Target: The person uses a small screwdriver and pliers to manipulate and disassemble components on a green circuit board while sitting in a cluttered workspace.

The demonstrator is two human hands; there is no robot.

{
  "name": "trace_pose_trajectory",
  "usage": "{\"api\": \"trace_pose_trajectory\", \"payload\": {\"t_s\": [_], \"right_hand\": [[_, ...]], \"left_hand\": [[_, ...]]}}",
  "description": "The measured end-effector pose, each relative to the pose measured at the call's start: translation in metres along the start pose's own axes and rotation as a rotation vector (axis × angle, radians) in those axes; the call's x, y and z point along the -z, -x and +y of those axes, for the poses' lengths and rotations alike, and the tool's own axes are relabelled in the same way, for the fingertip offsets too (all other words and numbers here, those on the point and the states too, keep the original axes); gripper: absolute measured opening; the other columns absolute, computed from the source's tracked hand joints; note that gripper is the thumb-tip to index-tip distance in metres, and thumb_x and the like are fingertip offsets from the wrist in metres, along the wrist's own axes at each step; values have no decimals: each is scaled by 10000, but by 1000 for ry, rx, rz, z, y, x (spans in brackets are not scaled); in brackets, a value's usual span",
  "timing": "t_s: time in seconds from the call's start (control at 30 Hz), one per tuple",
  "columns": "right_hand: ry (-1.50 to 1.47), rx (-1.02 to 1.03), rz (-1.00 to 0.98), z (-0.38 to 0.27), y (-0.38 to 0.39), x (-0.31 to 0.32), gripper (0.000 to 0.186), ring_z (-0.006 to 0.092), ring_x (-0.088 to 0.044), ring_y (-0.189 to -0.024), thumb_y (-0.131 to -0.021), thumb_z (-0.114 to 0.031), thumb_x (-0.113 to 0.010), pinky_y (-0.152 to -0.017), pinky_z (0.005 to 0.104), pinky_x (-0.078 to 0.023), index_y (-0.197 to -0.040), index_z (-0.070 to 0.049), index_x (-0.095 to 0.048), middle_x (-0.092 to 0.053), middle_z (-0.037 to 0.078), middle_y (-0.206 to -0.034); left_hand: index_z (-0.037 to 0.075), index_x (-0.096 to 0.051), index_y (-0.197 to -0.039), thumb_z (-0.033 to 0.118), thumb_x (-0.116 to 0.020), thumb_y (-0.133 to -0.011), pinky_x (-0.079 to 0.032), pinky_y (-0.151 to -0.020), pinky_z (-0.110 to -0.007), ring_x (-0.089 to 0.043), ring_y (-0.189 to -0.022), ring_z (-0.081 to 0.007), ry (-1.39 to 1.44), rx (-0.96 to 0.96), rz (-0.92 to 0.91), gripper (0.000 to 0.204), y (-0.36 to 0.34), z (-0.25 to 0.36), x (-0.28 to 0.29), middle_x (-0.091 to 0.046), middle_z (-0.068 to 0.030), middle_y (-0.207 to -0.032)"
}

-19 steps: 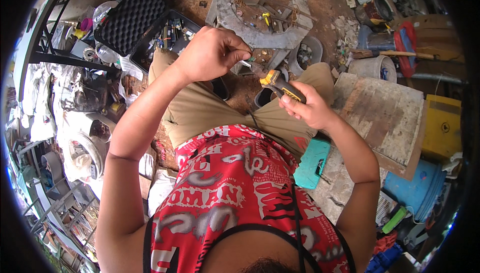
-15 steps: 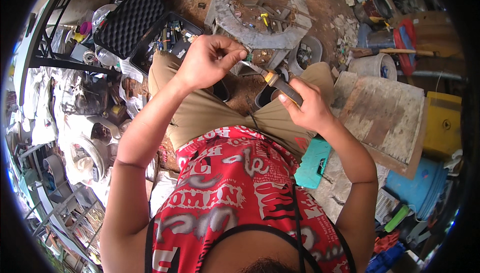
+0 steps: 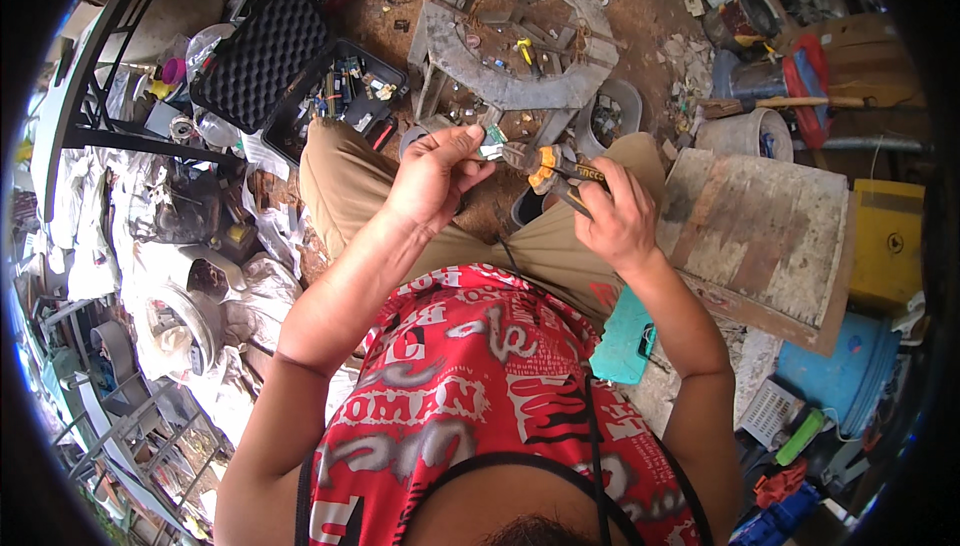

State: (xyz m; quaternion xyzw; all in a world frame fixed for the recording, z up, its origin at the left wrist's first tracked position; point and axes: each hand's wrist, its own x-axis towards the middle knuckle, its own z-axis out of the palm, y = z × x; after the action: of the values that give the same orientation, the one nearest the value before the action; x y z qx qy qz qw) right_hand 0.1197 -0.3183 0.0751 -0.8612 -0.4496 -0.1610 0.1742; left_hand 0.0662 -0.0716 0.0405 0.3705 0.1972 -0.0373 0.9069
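Left hand [image 3: 432,178] pinches small circuit-board scrap [image 3: 491,143]; right hand [image 3: 612,214] grips yellow-handled pliers [image 3: 545,164], nose on scrap. Step, judged: pulling part off; needs firm squeeze, steady counter-hold.

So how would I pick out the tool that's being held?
Start at the grey ring-shaped concrete frame on the dirt. Just below it, the right hand holds pliers, their nose at a small green piece pinched by the left hand. Only they have yellow-and-black handles.

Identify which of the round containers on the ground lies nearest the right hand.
The small dark pot between the knees, just below the right hand; the grey bucket and blue tub sit farther right.
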Motion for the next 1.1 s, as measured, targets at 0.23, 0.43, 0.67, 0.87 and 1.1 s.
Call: {"api": "trace_pose_trajectory", "payload": {"t_s": [0.23, 0.43, 0.67, 0.87, 1.1], "right_hand": [[-11, 84, -47, 20, -14, 27, 204, 323, -609, -839, -634, -39, -650, -698, 419, -508, -807, -73, -545, -578, 134, -1058], [-605, -209, -268, 17, -19, 41, 134, 192, -588, -762, -845, -112, -658, -677, 323, -476, -941, -34, -608, -597, 70, -876], [-1085, -567, -654, 19, -23, 58, 184, 44, -494, -749, -942, -163, -606, -668, 242, -425, -1060, -23, -609, -553, -27, -813], [-1015, -567, -706, 13, -34, 62, 205, 54, -508, -747, -933, -166, -615, -692, 249, -443, -1078, -22, -609, -568, -22, -823], [-1050, -537, -742, 19, -37, 57, 214, 62, -515, -781, -936, -190, -615, -730, 255, -449, -1067, -21, -612, -573, -15, -836]], "left_hand": [[-25, -684, -1051, 240, -697, -902, -515, -714, -248, -599, -736, -82, -725, -65, -340, 305, -4, 54, -8, -677, -12, -848], [-2, -695, -946, 142, -703, -877, -499, -665, -277, -624, -724, -133, -1184, -524, -394, 160, -7, 84, -26, -668, -54, -797], [2, -682, -898, 111, -679, -864, -487, -649, -361, -626, -739, -307, -1415, -828, -482, 114, -8, 97, -32, -631, -134, -811], [11, -683, -886, 110, -676, -857, -482, -629, -383, -611, -723, -329, -1454, -886, -479, 104, -7, 95, -36, -613, -133, -785], [30, -699, -868, 89, -690, -814, -506, -647, -385, -634, -747, -314, -1536, -876, -494, 80, -3, 96, -40, -638, -117, -817]]}}
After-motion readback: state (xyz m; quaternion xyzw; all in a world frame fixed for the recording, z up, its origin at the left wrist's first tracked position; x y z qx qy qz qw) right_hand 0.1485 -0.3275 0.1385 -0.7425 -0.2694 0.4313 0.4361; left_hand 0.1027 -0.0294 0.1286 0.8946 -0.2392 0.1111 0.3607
